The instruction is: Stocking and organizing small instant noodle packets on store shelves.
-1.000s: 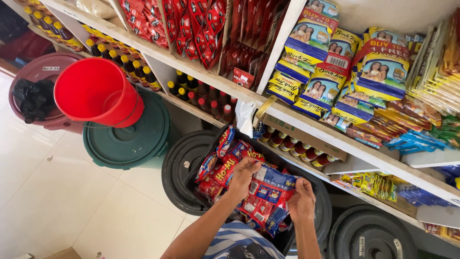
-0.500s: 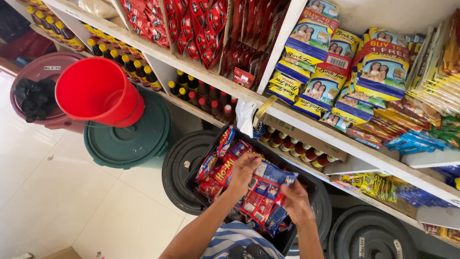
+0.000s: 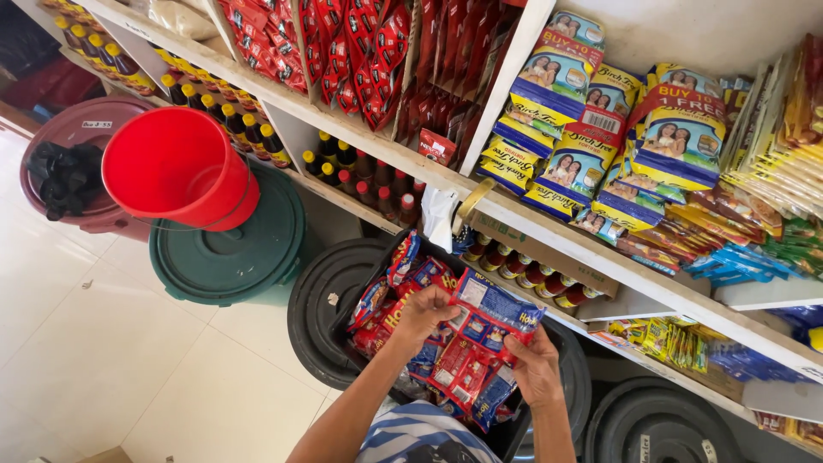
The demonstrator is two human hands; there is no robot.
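Note:
Both of my hands hold a stack of flat red and blue sachet strips (image 3: 477,343) over a black crate (image 3: 523,429). My left hand (image 3: 424,313) grips the stack's upper left edge, fingers curled over it. My right hand (image 3: 533,367) holds its lower right side. More red and blue packets (image 3: 403,283) lie in the crate to the left of my left hand. The crate rests on a black round lid (image 3: 321,300) below a white shelf (image 3: 531,223).
A red bucket (image 3: 176,167) sits on a green bin lid (image 3: 244,249), with a maroon bin (image 3: 73,141) at far left. Small bottles (image 3: 364,176), hanging red sachets (image 3: 360,51) and blue-yellow bags (image 3: 566,94) fill the shelves. A second black lid (image 3: 660,424) lies at lower right.
My hands and the sachet stack have stayed over the crate. The right hand has shifted slightly along the stack's lower edge and the strips have fanned a little.

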